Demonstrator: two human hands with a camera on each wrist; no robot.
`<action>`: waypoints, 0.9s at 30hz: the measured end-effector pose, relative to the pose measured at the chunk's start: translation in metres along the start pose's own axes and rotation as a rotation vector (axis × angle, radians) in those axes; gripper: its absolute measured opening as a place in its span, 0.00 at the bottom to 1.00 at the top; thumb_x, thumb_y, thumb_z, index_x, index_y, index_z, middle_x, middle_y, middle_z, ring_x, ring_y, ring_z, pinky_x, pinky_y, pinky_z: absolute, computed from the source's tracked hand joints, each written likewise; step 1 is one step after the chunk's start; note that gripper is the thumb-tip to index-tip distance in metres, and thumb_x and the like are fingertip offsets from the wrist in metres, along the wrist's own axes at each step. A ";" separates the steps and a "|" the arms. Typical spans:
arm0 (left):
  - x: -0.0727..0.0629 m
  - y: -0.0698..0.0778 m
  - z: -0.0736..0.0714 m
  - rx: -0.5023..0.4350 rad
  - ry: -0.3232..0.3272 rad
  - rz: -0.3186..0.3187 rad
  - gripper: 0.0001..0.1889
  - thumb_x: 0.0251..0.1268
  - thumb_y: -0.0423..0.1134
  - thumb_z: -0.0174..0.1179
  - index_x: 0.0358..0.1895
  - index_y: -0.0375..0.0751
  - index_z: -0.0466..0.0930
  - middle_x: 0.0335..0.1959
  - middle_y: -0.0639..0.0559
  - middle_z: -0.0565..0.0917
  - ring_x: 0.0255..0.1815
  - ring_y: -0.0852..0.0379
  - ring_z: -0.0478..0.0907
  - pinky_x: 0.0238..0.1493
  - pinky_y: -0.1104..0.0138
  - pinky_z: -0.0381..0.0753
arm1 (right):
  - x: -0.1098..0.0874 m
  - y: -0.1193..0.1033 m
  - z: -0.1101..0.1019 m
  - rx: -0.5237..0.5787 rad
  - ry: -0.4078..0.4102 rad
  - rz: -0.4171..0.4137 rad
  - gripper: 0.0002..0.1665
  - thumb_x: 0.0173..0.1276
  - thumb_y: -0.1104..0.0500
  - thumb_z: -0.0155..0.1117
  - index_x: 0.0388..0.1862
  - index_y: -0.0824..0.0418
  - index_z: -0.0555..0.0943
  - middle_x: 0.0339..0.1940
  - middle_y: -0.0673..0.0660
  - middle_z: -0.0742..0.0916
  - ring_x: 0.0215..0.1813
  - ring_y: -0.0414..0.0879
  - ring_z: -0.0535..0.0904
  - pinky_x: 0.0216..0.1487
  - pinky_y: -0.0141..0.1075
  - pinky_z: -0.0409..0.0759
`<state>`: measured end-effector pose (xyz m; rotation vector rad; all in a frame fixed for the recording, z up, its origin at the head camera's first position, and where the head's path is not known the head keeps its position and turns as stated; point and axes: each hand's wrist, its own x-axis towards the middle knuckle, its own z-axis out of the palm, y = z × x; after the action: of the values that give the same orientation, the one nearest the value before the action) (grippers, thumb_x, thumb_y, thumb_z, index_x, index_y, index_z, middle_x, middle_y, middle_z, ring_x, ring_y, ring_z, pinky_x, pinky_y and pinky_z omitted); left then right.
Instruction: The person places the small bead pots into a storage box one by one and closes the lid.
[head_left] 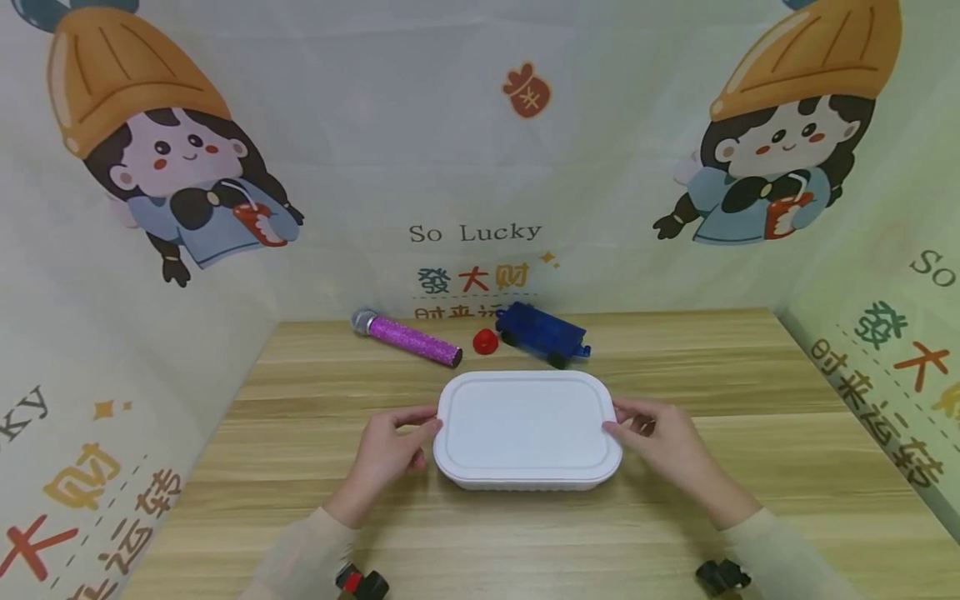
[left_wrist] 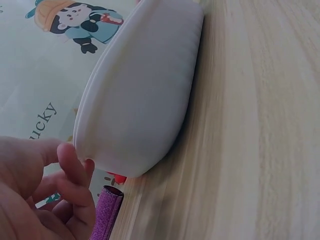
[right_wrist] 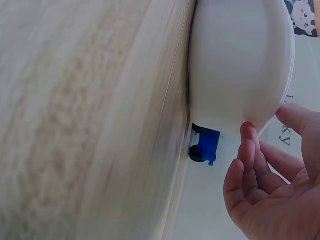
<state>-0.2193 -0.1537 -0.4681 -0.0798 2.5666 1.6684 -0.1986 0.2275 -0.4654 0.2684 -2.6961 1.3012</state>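
Note:
A white oblong container [left_wrist: 135, 95] with rounded corners sits on the wooden table, topped by a flat white lid [head_left: 528, 425]. At its left end my left hand [head_left: 386, 446] pinches the rim, thumb above and fingers by the side. My right hand [head_left: 660, 433] does the same at the right end, its other fingers loosely curled in the right wrist view. The lid lies level on the container and hides what is inside.
Behind the container lie a purple glittery microphone [head_left: 412, 339], a small red domed piece [head_left: 486, 341] and a blue toy wagon [head_left: 543, 333] with black wheels. A printed cloth [head_left: 465, 167] hangs along the table's back and sides.

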 end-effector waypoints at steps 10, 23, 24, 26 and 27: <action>0.006 0.000 -0.001 0.043 -0.017 0.009 0.17 0.70 0.43 0.68 0.58 0.44 0.86 0.49 0.47 0.87 0.14 0.59 0.71 0.16 0.71 0.69 | 0.002 0.004 -0.006 0.005 -0.043 0.001 0.28 0.69 0.52 0.74 0.61 0.68 0.83 0.40 0.55 0.91 0.39 0.42 0.83 0.39 0.29 0.83; 0.010 -0.001 -0.028 0.366 -0.312 0.439 0.32 0.66 0.49 0.72 0.71 0.48 0.76 0.77 0.54 0.72 0.46 0.57 0.80 0.42 0.70 0.85 | -0.002 0.017 -0.023 -0.097 -0.181 -0.287 0.31 0.68 0.50 0.75 0.68 0.57 0.81 0.75 0.61 0.78 0.72 0.63 0.76 0.63 0.62 0.80; 0.011 -0.001 -0.028 0.371 -0.320 0.438 0.32 0.66 0.49 0.71 0.72 0.48 0.76 0.77 0.54 0.71 0.46 0.57 0.80 0.41 0.71 0.85 | -0.002 0.017 -0.024 -0.098 -0.184 -0.287 0.31 0.68 0.50 0.75 0.68 0.57 0.81 0.75 0.61 0.78 0.73 0.64 0.75 0.64 0.63 0.79; 0.011 0.000 -0.029 0.380 -0.327 0.439 0.32 0.66 0.50 0.71 0.72 0.48 0.75 0.77 0.53 0.71 0.46 0.56 0.80 0.40 0.71 0.84 | -0.002 0.016 -0.024 -0.093 -0.189 -0.279 0.31 0.68 0.50 0.75 0.68 0.57 0.81 0.75 0.61 0.77 0.73 0.65 0.74 0.65 0.65 0.78; 0.011 0.000 -0.029 0.386 -0.327 0.440 0.32 0.66 0.50 0.71 0.72 0.47 0.75 0.77 0.52 0.71 0.46 0.55 0.80 0.40 0.71 0.84 | -0.002 0.015 -0.024 -0.088 -0.195 -0.274 0.31 0.68 0.50 0.75 0.68 0.58 0.81 0.76 0.61 0.77 0.73 0.65 0.74 0.66 0.65 0.78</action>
<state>-0.2312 -0.1805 -0.4570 0.7605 2.7045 1.1153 -0.1990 0.2560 -0.4625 0.7605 -2.7367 1.1260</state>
